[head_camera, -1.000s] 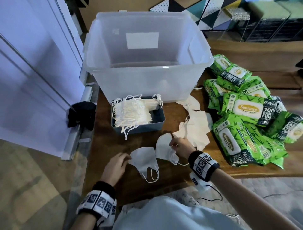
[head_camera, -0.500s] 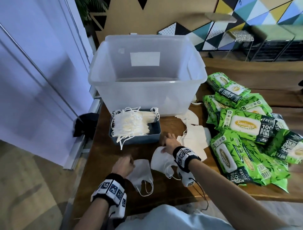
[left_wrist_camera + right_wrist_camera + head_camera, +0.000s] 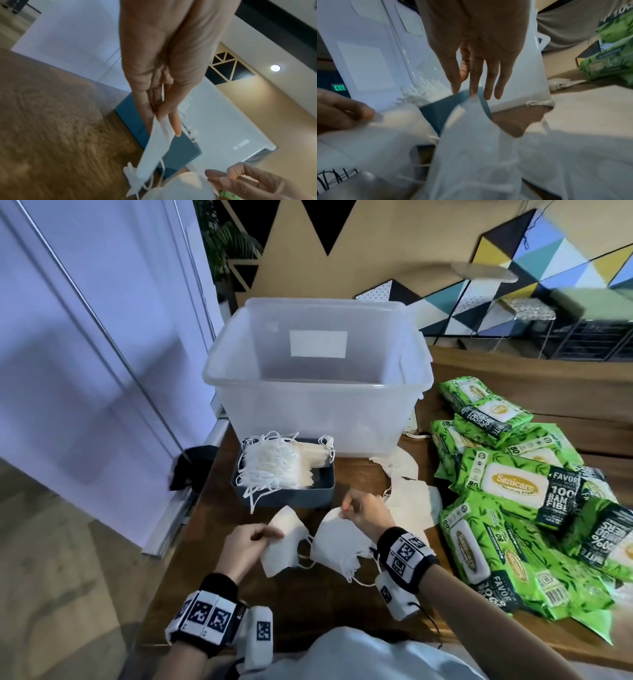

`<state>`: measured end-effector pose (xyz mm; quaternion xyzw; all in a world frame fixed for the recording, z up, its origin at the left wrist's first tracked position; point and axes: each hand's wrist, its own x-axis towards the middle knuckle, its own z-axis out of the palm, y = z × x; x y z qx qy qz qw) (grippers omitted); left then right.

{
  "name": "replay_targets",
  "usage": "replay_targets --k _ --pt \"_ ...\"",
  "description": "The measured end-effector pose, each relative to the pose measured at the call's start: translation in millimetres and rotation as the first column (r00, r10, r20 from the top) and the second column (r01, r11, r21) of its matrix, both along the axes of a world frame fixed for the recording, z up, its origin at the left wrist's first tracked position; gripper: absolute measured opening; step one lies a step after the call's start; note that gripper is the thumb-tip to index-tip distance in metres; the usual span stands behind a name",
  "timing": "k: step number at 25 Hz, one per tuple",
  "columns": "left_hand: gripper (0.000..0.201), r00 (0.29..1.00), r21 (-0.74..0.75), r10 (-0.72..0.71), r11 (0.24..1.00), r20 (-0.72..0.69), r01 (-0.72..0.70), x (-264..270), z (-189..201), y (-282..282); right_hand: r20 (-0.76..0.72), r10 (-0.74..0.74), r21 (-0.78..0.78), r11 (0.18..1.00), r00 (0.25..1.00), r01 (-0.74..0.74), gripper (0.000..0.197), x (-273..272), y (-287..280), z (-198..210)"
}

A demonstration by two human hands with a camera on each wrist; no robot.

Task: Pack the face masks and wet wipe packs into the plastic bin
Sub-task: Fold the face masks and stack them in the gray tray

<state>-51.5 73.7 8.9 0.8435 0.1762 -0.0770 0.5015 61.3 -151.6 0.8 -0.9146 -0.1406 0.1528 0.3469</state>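
My left hand pinches the top edge of a white face mask, lifted off the wooden table; the left wrist view shows the mask hanging edge-on from my fingertips. My right hand pinches another white mask at its upper corner, seen drooping as the same mask in the right wrist view. The clear plastic bin stands behind them with nothing visible inside it. More masks lie loose to the right. Green wet wipe packs are piled at the far right.
A small blue tray holding a stack of masks with tangled ear loops sits just before the bin. A white wall and rail run along the table's left edge. A dark cloth lies by the rail.
Both hands have lifted their masks off the table and drawn them up toward the blue tray. My head has tilted up, showing more of the room behind the bin.
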Motion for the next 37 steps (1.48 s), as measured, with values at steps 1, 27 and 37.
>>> replay_targets --k 1,27,37 --pt "0.032 1.0 -0.028 0.008 1.0 0.024 -0.008 -1.2 1.6 -3.5 0.031 -0.002 0.038 0.999 1.0 0.001 0.015 -3.2 -4.8 4.6" --pt "0.027 0.973 -0.358 0.214 0.918 0.088 -0.169 -0.2 11.7 -31.3 -0.092 -0.21 -0.245 0.952 0.973 0.183 0.022 16.5 4.0 -42.1" --pt "0.036 0.981 -0.342 0.153 0.921 -0.118 -0.185 -6.8 13.0 -54.5 0.186 -0.228 0.246 0.952 0.956 0.179 0.012 -33.2 -12.0 5.6"
